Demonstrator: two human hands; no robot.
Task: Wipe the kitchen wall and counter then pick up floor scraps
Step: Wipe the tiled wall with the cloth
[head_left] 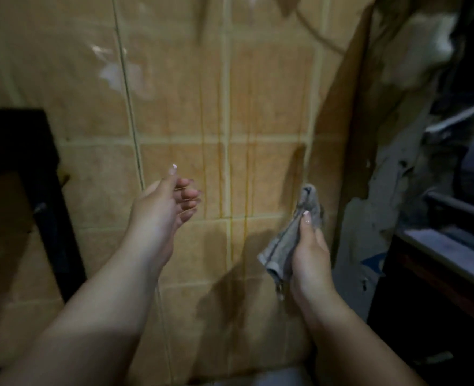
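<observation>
My right hand (309, 252) grips a crumpled grey cloth (291, 235), thumb pressed along its folds, its bunched top near the tan tiled wall (174, 112). My left hand (164, 204) is raised beside it, holding nothing, fingers loosely bent. Orange drip streaks (224, 176) run down the tiles between my hands.

Tan tiled wall (174, 107) streaked with orange drip lines (202, 135)

The scene is dimly lit and softly blurred. Pale glare is reflected on the tiled wall (174, 107) at upper left, arm shadows are cast lower down, and the right edge is lost in darkness.
</observation>
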